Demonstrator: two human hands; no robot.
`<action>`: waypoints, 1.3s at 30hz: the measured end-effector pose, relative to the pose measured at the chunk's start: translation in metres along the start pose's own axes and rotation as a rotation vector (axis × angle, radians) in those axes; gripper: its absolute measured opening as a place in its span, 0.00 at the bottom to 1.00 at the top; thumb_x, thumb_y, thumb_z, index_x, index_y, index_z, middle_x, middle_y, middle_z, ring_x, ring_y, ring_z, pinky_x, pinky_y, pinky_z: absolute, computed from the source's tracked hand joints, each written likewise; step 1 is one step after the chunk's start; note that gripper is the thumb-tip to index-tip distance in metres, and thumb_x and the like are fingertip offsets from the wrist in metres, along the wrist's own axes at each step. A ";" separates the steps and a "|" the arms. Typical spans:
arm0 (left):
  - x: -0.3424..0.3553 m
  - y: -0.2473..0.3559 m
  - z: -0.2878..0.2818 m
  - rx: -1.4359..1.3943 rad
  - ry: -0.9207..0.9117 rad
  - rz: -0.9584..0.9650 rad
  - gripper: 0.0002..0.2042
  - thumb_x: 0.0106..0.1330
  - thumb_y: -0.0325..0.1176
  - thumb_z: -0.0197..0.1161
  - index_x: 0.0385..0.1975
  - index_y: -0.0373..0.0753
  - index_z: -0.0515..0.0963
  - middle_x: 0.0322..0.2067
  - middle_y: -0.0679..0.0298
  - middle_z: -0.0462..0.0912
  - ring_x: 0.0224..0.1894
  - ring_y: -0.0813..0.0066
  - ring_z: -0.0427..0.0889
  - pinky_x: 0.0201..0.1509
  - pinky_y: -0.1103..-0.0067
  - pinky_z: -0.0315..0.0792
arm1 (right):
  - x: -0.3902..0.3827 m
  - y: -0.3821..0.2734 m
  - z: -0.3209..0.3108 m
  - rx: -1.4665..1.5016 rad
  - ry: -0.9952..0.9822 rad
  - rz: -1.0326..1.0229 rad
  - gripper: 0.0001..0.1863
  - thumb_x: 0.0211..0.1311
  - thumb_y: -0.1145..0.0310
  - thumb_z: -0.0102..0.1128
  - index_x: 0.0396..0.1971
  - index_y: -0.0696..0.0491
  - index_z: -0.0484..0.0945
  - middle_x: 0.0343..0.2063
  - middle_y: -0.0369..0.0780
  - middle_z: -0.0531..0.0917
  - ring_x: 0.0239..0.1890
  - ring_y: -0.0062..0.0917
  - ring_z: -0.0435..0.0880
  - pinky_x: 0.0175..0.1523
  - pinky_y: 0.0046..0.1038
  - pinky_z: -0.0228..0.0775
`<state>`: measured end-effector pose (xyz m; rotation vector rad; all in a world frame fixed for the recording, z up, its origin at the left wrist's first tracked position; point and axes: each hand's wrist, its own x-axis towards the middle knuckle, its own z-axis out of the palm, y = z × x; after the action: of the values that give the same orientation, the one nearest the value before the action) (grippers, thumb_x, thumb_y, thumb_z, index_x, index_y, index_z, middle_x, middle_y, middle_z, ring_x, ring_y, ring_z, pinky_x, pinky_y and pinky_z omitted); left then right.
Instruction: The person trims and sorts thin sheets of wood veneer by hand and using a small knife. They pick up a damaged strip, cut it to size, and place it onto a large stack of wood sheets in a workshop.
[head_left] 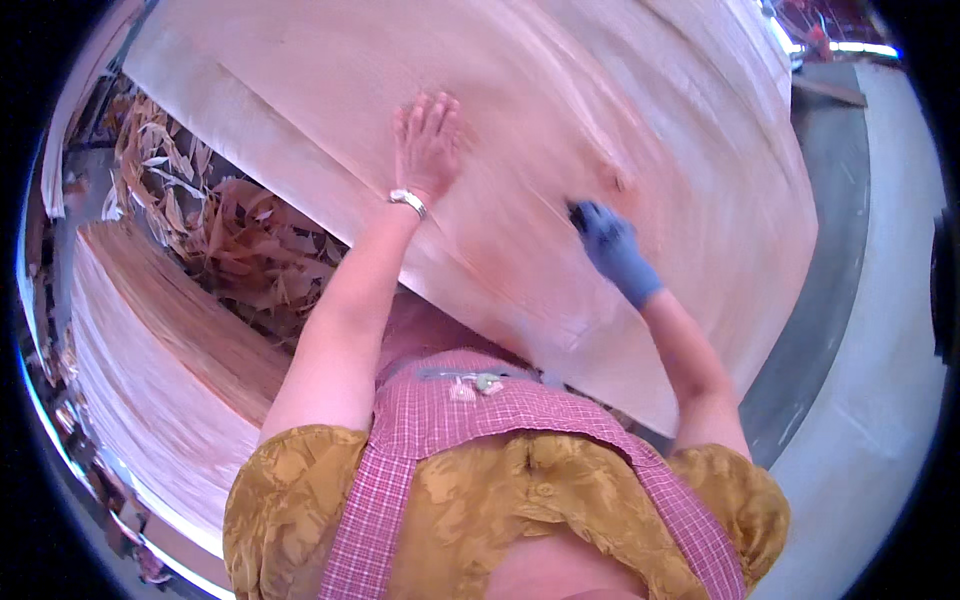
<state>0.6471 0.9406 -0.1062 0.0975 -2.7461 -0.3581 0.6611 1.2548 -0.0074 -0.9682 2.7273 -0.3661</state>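
A broad sheet of pale pinkish wood veneer (330, 90) spreads out before me, with wavy grain and a small dark knot right of its middle. My left hand (430, 150) lies flat on it, bare, fingers stretched forward, a light band around the wrist. To the right, my right hand (612, 245) wears a blue glove and is closed around a small black object (578, 215) held at the veneer's surface. Its kind is mostly hidden by the fingers.
At the left, torn veneer scraps (260, 240) lie heaped in a gap. Beside them stands a thick stack of veneer sheets (190, 320) with layered edges. Grey floor (850, 400) runs along the right, and a board (830, 90) lies at the far right.
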 end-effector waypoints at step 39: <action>0.018 0.157 -0.020 -0.076 -0.588 0.117 0.39 0.52 0.52 0.68 0.65 0.49 0.63 0.69 0.59 0.55 0.69 0.49 0.54 0.68 0.45 0.46 | 0.014 0.077 0.030 -0.217 -0.030 0.283 0.13 0.69 0.62 0.43 0.47 0.52 0.67 0.36 0.51 0.83 0.37 0.48 0.83 0.39 0.47 0.74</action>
<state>0.6342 1.0856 -0.0407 -0.2247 -3.2879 -0.5268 0.6139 1.2989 -0.0611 -0.6116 2.8651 -0.0049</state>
